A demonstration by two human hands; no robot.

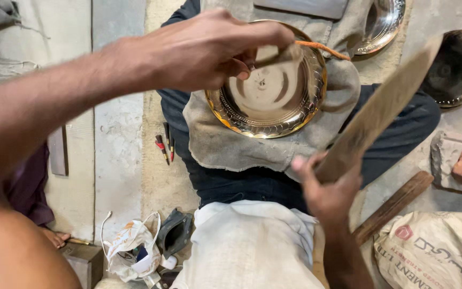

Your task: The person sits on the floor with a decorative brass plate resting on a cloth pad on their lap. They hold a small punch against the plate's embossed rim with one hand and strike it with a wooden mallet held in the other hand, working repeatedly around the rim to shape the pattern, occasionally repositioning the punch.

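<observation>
The left hand pinches a small tool against the brass plate lying on cloth in the lap just below it. The right hand is clamped on a raised wooden bat. Judging by this, striking is underway. A printed pale sack lies right of that hand; a patterned bag far left.

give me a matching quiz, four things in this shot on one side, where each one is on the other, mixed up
Things:
1. brass plate
2. wooden paddle
3. small chisels
4. printed sack

Places:
A. bottom right corner
B. on the floor left of the lap
C. on the grey cloth over the lap
D. gripped in the right hand

Pairs: 1-C, 2-D, 3-B, 4-A
</observation>
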